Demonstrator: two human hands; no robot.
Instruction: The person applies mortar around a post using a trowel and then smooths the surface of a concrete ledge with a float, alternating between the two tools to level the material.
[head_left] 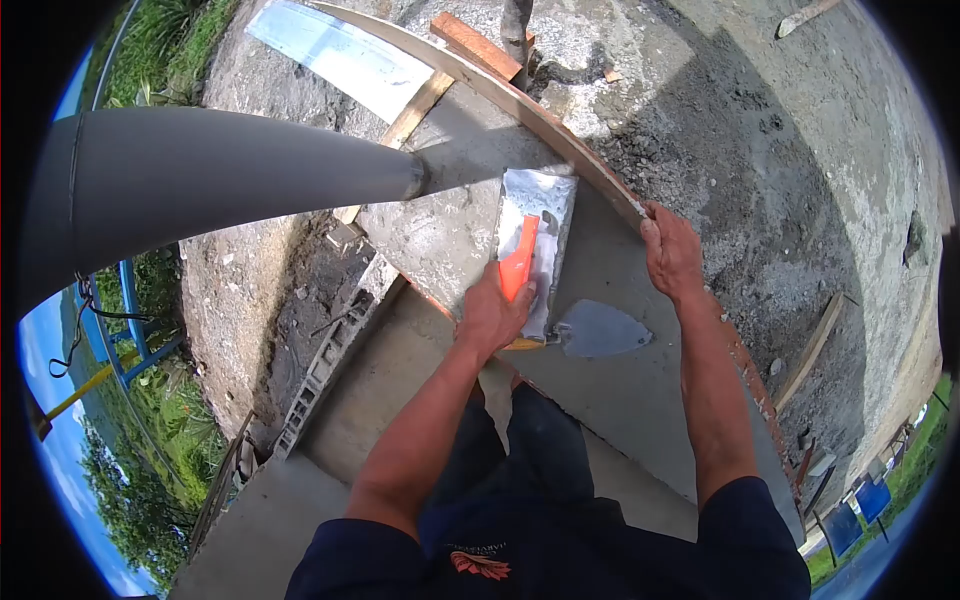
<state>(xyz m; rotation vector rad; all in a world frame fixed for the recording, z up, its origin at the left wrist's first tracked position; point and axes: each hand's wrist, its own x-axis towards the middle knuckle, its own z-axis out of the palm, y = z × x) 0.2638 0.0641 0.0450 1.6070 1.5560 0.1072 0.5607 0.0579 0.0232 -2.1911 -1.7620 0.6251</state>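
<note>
My left hand (493,312) is closed round the orange handle of a finishing trowel (547,205). Its rectangular metal blade, smeared with grey cement, lies over the smooth concrete surface (625,385). Beside the blade, to its lower right, a pointed masonry trowel (603,330) rests on the concrete; part of its yellowish handle shows below the finishing trowel. My right hand (672,250) grips the top edge of a thin curved form board (560,140) that borders the concrete, with the thumb on the near side and the fingers mostly hidden.
A thick grey post (240,165) rises from the concrete on the left. Behind it lies a metal sheet (345,55) with a wooden strip (418,105). A hollow block (330,360) stands by a lower concrete step. Outside the board are a brick-coloured wood piece (475,45) and rough ground (770,200).
</note>
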